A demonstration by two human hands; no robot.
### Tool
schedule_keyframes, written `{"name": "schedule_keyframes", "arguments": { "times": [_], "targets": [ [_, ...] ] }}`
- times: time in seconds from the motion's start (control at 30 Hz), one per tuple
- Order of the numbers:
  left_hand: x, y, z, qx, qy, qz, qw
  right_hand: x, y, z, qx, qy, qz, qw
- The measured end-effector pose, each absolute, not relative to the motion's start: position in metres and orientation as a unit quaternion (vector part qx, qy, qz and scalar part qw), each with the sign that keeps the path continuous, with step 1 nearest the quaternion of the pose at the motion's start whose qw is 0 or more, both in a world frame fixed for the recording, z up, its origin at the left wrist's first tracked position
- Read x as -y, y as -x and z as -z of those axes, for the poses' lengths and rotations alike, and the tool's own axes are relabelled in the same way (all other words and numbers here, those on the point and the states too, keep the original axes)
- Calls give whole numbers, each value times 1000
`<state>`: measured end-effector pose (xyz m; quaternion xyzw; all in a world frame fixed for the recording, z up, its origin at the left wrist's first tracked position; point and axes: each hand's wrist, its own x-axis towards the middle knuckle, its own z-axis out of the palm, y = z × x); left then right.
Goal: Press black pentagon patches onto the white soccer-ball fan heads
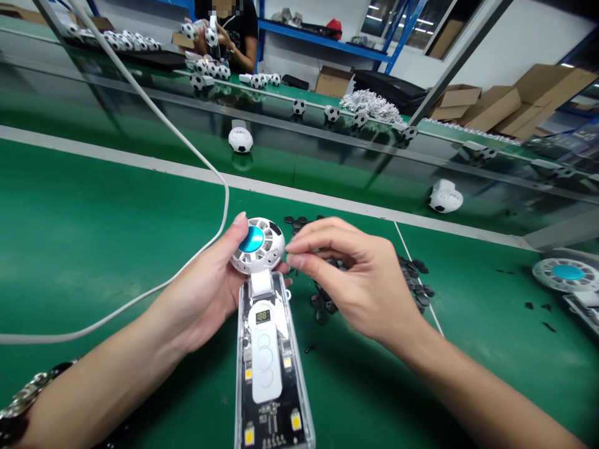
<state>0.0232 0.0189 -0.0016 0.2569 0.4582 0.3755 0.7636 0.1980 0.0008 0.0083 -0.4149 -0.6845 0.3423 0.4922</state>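
Observation:
My left hand (pixel 213 290) is closed around the round head of a handheld fan (pixel 276 255), its thumb lying against the blue centre disc. The fan's head is white with open vents and a black patch on its rim. Below it runs a transparent handle that shows a circuit board, a white button panel and a small display. Beside the head's right edge, my right hand (pixel 360 274) pinches thumb and fingertips together. Whatever sits between those fingertips is too small to make out. Small black pieces (pixel 322 299) lie scattered on the green table under and around my right hand.
A white cable (pixel 187 146) loops across the left side. Another fan (pixel 545 274) lies at the right edge. Beyond the pale rail, football-patterned fans (pixel 241 141) sit on the dark green line. A person (pixel 243 37) across it handles similar fans; cardboard boxes (pixel 528 100) stand at back right.

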Motion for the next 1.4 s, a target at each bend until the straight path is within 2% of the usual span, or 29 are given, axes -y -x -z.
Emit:
{"name": "schedule_keyframes", "arguments": {
  "times": [0.17, 0.23, 0.43, 0.57, 0.73, 0.9, 1.07, 1.13, 1.27, 1.4],
  "targets": [
    [-18, -23, 1, -440, -254, -388, 769, -2, -196, -11, 608, 430, -495, 448],
    [-17, -23, 0, -440, -249, -390, 769, -3, -196, -9, 627, 439, -487, 421],
    [-16, -22, 2, -443, -256, -378, 772, -8, -199, -4, 713, 467, -355, 383],
    [-14, -21, 6, -438, -276, -368, 772, -11, -203, -1, 690, 479, -397, 370],
    [-14, -25, 4, -437, -266, -380, 771, -15, -206, 1, 735, 410, -375, 389],
    [-11, -26, 3, -432, -287, -375, 768, -20, -210, -6, 760, 364, -437, 316],
    [-6, -22, 9, -395, -334, -372, 771, -21, -213, -20, 840, 350, -325, 258],
    [-7, -23, 9, -391, -337, -370, 773, -20, -214, -21, 847, 346, -316, 252],
    [-10, -26, 7, -392, -325, -382, 771, -18, -214, -14, 856, 330, -273, 291],
    [-13, -27, 2, -395, -321, -409, 757, -17, -212, -8, 880, 327, -107, 329]
  ]
}}
